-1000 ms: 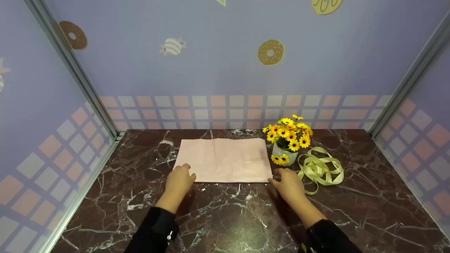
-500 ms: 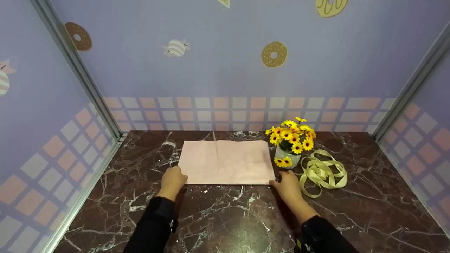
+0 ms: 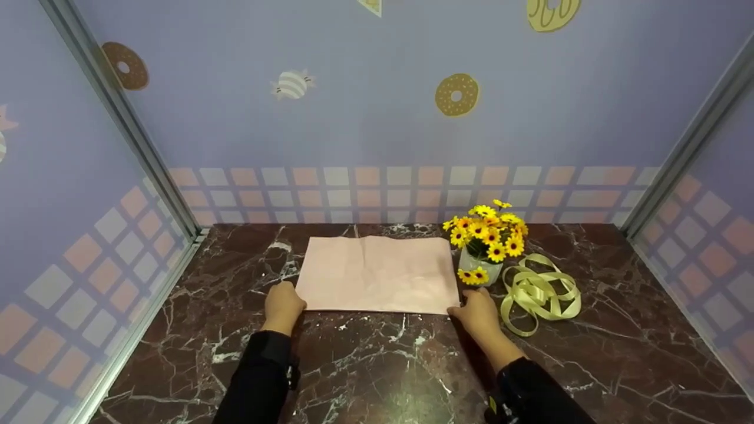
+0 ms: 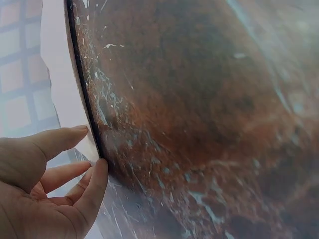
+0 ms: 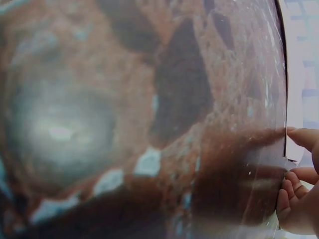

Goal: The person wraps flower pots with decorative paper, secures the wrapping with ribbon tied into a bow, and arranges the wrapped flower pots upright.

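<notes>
A flat, rectangular pink paper (image 3: pixel 377 274), lightly creased, lies lengthwise on the dark marbled table. My left hand (image 3: pixel 284 306) pinches its near left corner; in the left wrist view the thumb (image 4: pixel 65 140) lies by the near edge and the fingers bend around the corner. At the near right corner, my right hand (image 3: pixel 480 314) pinches the paper between thumb and fingers. The right wrist view shows that thumb (image 5: pixel 299 135) against the near edge and the other fingers curled beside the corner, partly cut off by the frame.
A pot of yellow artificial-looking flowers (image 3: pixel 488 235) stands just right of the paper, behind my right hand. Beside it lies a loose heap of pale yellow-green ribbon (image 3: pixel 539 294). Patterned wall panels (image 3: pixel 377 135) enclose the table (image 3: pixel 365 377) at the back and sides.
My left hand has slid left off the paper's top to its near left corner. My right hand has closed in on the near right corner. The paper looks slightly turned; pot and ribbon stay put.
</notes>
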A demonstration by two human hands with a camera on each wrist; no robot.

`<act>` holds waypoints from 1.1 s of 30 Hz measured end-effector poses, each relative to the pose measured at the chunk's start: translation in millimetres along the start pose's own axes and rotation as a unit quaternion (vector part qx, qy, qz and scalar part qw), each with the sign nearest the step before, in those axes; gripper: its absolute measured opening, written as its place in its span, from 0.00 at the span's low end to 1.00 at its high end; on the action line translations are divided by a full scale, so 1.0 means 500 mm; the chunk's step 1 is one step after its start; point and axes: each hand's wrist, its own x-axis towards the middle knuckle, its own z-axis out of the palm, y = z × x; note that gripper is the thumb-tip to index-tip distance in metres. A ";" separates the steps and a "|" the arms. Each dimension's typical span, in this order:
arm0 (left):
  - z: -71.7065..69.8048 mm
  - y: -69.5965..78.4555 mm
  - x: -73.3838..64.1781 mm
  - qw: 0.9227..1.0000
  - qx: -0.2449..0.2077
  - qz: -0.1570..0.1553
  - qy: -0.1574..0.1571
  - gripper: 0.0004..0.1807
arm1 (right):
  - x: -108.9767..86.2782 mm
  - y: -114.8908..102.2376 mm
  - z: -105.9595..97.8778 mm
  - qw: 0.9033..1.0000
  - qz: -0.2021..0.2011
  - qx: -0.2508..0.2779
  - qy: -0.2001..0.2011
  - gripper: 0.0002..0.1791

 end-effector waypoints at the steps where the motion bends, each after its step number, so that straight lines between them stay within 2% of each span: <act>1: 0.001 -0.002 0.000 1.000 -0.002 -0.002 -0.001 0.15 | 0.000 -0.001 0.002 1.000 0.005 0.005 -0.005 0.30; 7: 0.016 -0.009 0.010 1.000 -0.016 -0.010 0.005 0.08 | 0.004 0.002 0.015 0.999 0.031 0.033 -0.002 0.26; 8: 0.033 -0.023 0.023 1.000 -0.022 -0.003 0.018 0.09 | 0.006 0.002 0.016 0.999 0.035 0.038 0.001 0.26; 11: 0.042 -0.032 0.039 0.999 -0.046 -0.013 0.015 0.13 | 0.013 0.000 0.019 0.998 0.037 0.046 0.009 0.26; 14: 0.036 -0.036 0.044 0.997 -0.076 -0.028 0.004 0.20 | 0.019 -0.003 0.020 0.998 0.028 0.047 0.016 0.26; 15: 0.019 -0.025 0.035 0.996 -0.085 -0.041 -0.011 0.20 | 0.021 -0.003 0.021 0.999 0.025 0.045 0.016 0.26; 22: 0.009 -0.026 0.032 0.992 -0.117 -0.042 -0.029 0.22 | 0.034 0.004 0.018 1.000 0.013 0.016 0.009 0.26; 30: 0.011 -0.030 0.042 0.991 -0.123 -0.046 -0.030 0.21 | 0.043 0.006 0.007 0.997 0.059 0.055 -0.001 0.27; 33: 0.009 -0.026 0.047 0.990 -0.129 -0.053 -0.025 0.21 | 0.050 0.006 0.002 0.996 0.063 0.063 -0.005 0.27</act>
